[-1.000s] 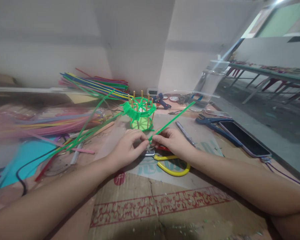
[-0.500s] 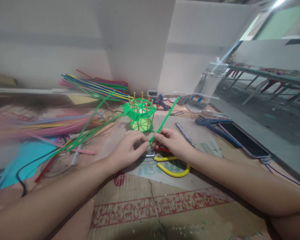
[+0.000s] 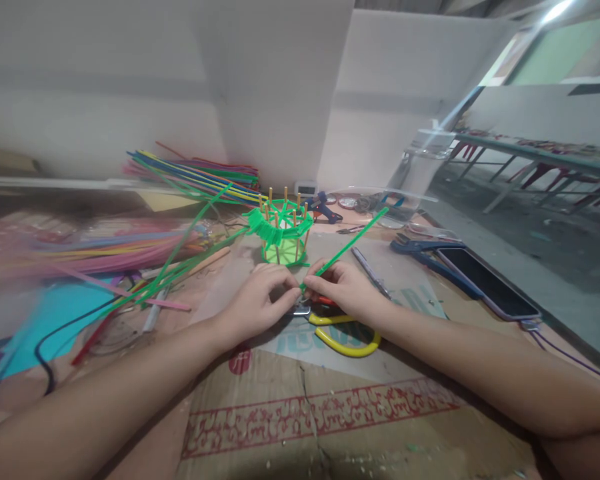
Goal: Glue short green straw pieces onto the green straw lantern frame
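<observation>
Your left hand (image 3: 260,297) and right hand (image 3: 343,288) meet, both pinching green straw (image 3: 353,242) at near end; straw slants up beyond right hand. Basket (image 3: 280,230) just beyond fingertips. Scissors (image 3: 343,333) beneath right wrist.

The left hand (image 3: 260,299) and the right hand (image 3: 344,288) met fingertip to fingertip, both pinching one end of a green straw (image 3: 350,245) that slanted up to the right. Just behind them stood a small green woven basket (image 3: 281,230) on wooden sticks; yellow-handled scissors (image 3: 343,333) lay under the right hand on the cardboard-covered table (image 3: 320,413)
</observation>
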`<control>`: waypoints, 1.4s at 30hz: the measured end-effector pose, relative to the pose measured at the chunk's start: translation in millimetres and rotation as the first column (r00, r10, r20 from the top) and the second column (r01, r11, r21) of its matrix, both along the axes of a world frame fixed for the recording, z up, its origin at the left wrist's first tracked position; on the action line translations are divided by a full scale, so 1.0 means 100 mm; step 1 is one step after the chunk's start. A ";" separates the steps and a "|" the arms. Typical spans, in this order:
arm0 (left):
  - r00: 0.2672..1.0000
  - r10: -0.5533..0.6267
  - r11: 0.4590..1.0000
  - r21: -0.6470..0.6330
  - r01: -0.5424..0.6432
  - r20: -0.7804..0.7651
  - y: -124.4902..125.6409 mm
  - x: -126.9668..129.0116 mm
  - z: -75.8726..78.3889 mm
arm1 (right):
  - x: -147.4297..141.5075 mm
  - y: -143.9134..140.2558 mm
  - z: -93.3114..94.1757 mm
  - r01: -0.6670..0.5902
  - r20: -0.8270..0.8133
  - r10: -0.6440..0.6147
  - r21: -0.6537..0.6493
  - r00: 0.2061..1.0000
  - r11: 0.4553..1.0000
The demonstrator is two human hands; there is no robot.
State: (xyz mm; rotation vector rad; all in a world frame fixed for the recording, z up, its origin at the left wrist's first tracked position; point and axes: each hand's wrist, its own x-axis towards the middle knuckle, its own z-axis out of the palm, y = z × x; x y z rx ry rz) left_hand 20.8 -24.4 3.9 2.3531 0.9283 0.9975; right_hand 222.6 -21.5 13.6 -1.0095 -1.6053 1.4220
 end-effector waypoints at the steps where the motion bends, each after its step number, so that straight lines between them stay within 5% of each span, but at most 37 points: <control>1: 1.000 0.002 1.000 -0.003 -0.002 0.004 0.00 0.00 0.00 | 0.00 0.00 0.00 0.001 -0.001 -0.001 0.002 1.000 1.000; 26: 0.999 0.039 0.997 -0.068 -0.038 0.019 0.03 0.01 -0.03 | 0.00 -0.03 -0.01 0.043 0.097 -0.043 -0.002 0.994 0.999; 32: 0.998 0.058 0.993 -0.103 -0.056 0.015 0.03 0.00 0.03 | 0.00 0.00 0.01 -0.008 0.194 -0.009 0.088 0.981 0.996; 35: 0.996 0.081 0.975 -0.210 -0.072 0.034 0.00 -0.02 0.14 | 0.08 -0.06 0.28 -0.117 0.471 -0.009 0.237 0.882 0.964; 38: 0.993 0.103 0.940 -0.333 -0.077 0.062 -0.02 -0.03 0.26 | 0.20 -0.19 0.58 -0.344 0.753 0.008 0.291 0.658 0.893; 42: 0.984 0.126 0.897 -0.438 -0.060 0.123 -0.03 -0.06 0.37 | 0.27 -0.36 0.61 -0.543 0.871 0.017 0.292 0.492 0.787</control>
